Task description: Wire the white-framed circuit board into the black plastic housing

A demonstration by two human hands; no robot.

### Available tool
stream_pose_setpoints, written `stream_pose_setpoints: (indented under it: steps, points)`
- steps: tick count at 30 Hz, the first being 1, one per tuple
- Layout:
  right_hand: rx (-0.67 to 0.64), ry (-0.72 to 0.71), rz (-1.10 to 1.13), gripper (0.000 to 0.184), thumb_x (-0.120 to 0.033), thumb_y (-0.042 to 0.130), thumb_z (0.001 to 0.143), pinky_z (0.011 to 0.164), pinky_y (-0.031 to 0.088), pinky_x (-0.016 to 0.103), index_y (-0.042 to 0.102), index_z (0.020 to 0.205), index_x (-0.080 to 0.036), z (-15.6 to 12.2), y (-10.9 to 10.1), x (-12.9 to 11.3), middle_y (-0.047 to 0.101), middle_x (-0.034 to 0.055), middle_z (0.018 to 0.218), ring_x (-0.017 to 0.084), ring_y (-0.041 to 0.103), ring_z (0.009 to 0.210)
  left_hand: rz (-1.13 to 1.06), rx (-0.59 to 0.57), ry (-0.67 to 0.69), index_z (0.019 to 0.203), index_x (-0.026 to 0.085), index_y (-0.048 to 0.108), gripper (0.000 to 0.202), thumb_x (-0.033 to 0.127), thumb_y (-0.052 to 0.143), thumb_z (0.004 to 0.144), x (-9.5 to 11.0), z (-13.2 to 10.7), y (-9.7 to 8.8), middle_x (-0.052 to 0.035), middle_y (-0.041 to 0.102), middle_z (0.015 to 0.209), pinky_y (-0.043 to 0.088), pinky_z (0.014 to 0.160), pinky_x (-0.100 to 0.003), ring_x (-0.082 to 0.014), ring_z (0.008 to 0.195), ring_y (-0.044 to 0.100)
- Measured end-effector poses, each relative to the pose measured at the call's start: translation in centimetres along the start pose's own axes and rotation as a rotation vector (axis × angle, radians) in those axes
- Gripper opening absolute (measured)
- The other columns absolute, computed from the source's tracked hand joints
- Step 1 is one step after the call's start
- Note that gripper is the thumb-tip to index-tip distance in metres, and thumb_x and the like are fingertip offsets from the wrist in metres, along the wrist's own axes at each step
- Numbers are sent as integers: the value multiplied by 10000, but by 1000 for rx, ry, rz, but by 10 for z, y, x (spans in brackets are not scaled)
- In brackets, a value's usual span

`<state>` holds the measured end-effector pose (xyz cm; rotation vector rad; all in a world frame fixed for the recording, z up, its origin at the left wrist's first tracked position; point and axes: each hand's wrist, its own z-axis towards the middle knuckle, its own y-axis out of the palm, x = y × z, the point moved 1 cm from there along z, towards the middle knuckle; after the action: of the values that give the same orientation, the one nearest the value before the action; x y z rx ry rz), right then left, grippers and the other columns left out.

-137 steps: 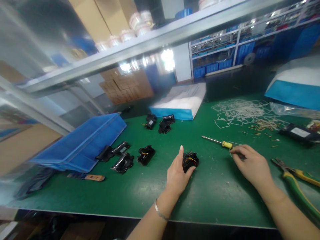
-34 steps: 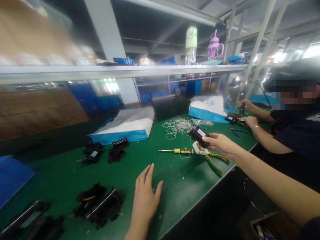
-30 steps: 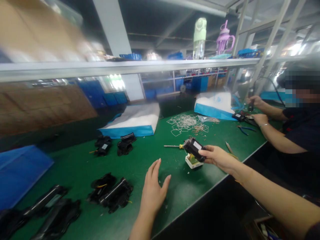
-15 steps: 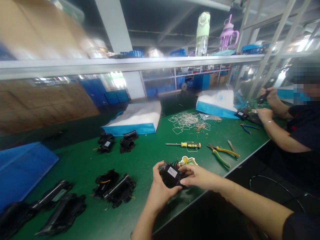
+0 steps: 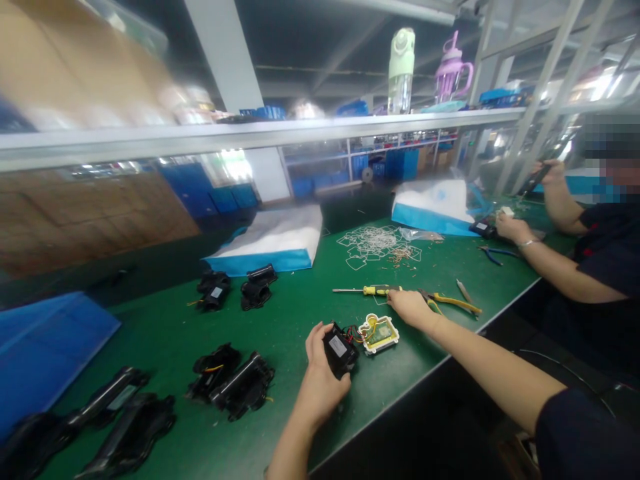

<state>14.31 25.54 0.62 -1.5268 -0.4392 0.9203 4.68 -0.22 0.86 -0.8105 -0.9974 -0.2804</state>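
— What sits on the tabletop [image 5: 165, 333], leftmost first?
— A blue tray [image 5: 45, 347], contents unseen. The left hand [image 5: 320, 380] clamps a black module [image 5: 339, 348]; the right hand [image 5: 410, 307], fingers loosely apart, touches the screwdriver [image 5: 367, 290].

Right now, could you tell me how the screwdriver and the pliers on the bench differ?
The screwdriver is straight, with a bare metal shaft and a short yellow handle; the pliers have two spread handles, yellow and green. The screwdriver lies left of the right hand, the pliers to its right. Both lie flat on the green bench.
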Motion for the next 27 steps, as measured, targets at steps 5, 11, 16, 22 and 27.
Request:
stream_pose_setpoints:
  steps: [5, 11, 16, 22, 27]
  points:
    - [78, -52, 63, 247, -290, 430, 924, 795, 432, 314, 600, 1012, -134, 9, -36, 5, 672, 139, 950, 229, 629, 886, 2, -35, -74, 1311, 264, 314, 841, 9, 596, 561, -5, -1, -1, -128, 67, 1487, 448, 981, -483, -325, 1292, 369]
    - [22, -197, 250, 327, -377, 405, 913, 589, 418, 223, 611, 994, -136, -14, -101, 8, 639, 28, 724, 130, 573, 617, 15, -62, -119, 1318, 270, 288, 856, 111, 675, 571, -9, 0, -6, -95, 64, 1491, 348, 1075, -475, -304, 1358, 258]
    - [-314, -240, 561, 317, -419, 497, 856, 466, 378, 203, 632, 911, -138, -33, -120, 2, 560, -8, 601, 96, 494, 490, 67, -27, -132, 1278, 241, 311, 863, 303, 774, 552, -5, 2, -3, -101, 164, 1453, 201, 1147, -472, -285, 1375, 215]
    - [221, -97, 627, 307, -320, 447, 886, 530, 459, 223, 577, 1056, -101, 14, -115, -16, 662, 99, 848, 138, 618, 642, 66, -21, -173, 1247, 224, 312, 782, 411, 735, 615, -4, 4, 0, -112, 214, 1418, 208, 1139, -472, -277, 1350, 265]
    - [182, -301, 537, 607, -411, 554, 838, 833, 495, 347, 386, 1355, -140, 9, -80, -26, 619, 134, 1151, 204, 630, 943, 118, 4, -137, 1236, 227, 315, 641, 408, 646, 718, -8, 5, 1, -108, 254, 1398, 219, 1134, -457, -245, 1337, 281]
